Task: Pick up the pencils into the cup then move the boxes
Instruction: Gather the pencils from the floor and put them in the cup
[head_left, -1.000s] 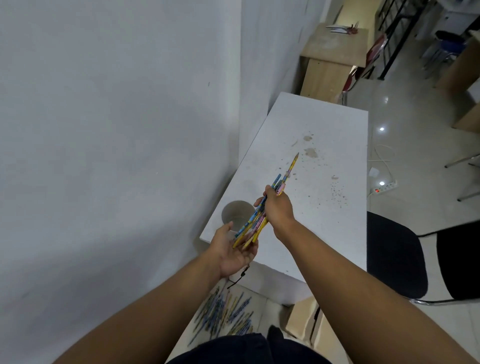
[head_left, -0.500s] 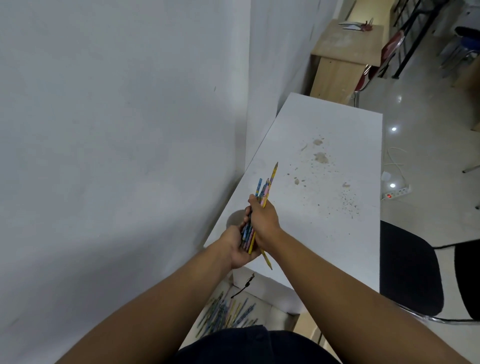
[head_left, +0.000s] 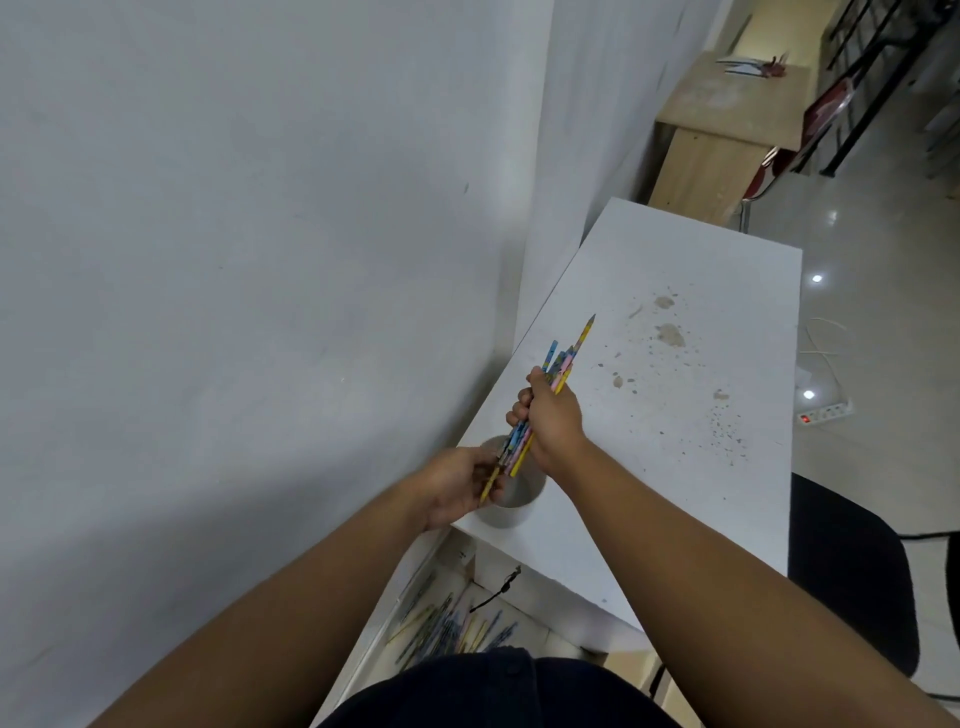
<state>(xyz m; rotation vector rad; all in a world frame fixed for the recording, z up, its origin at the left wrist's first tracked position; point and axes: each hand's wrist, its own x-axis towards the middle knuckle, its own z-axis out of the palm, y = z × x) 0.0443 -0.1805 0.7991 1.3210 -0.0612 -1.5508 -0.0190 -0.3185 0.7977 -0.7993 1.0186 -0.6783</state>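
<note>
My right hand grips a bundle of several coloured pencils, their points slanting up and to the right over the white table. The bundle's lower ends hang just above the grey cup, which stands on the table's near left corner. My left hand is beside the cup's left rim, its fingers curled round the bundle's lower ends and a yellow pencil there. More pencils lie loose on the floor below the table. A sliver of a cardboard box shows under the table's near edge.
A white wall runs along the table's left side. A black chair stands to the right of the table. A power strip and cable lie on the tiled floor. A wooden desk stands beyond the table.
Both hands have shifted with the bundle so that its lower ends now hang over the cup. My left hand has slid down from the bundle's middle to its lower ends.
</note>
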